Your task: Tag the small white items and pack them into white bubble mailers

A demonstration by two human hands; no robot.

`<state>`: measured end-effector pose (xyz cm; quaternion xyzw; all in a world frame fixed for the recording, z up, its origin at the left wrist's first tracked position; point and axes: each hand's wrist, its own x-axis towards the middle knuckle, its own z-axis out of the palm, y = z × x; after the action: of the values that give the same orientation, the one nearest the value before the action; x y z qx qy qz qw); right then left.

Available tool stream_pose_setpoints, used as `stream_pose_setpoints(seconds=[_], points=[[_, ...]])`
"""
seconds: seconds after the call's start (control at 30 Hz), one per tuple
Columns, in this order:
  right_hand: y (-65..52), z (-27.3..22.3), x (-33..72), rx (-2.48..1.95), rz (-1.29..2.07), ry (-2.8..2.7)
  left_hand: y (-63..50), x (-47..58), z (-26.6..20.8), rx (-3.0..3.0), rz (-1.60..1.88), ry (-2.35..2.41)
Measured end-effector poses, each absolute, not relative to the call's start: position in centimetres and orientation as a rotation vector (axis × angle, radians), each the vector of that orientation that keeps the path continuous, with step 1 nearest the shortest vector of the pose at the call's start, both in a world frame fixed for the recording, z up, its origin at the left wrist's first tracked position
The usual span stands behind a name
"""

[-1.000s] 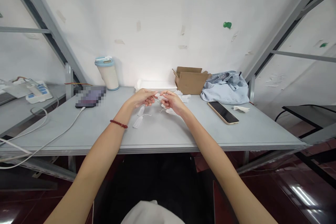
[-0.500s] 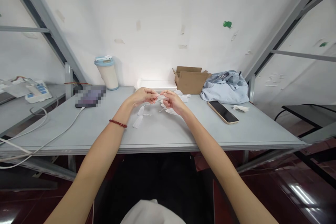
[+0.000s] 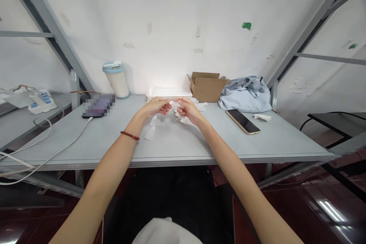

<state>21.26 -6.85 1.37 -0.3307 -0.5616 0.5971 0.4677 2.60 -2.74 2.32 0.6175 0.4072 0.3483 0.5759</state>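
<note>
One likely light, bendy tag [image 3: 174, 104], best held endwise, is being pinched by the right hand's [image 3: 189, 110] fingers, left hand's [image 3: 156, 107] grip alongside unclear.

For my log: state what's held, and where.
A small white piece, by its right end, in the right hand; whether the left hand also holds it is unclear.

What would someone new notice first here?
Probably the bare left hand and right hand, with a small white piece between them above the flat grey table. A dark-red beaded bracelet circles the left forearm. Farther back stand an open brown cardboard box, right of centre, and a blue-lidded cream cup, left.
</note>
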Motion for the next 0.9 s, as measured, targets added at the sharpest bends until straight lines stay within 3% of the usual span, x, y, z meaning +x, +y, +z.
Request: stream_pose_setpoints(seconds=[0.9], points=[[-6.63,1.09,21.05,-0.905,1.414,-1.348,-2.91,2.73,2.15,1.544,0.857,0.911]])
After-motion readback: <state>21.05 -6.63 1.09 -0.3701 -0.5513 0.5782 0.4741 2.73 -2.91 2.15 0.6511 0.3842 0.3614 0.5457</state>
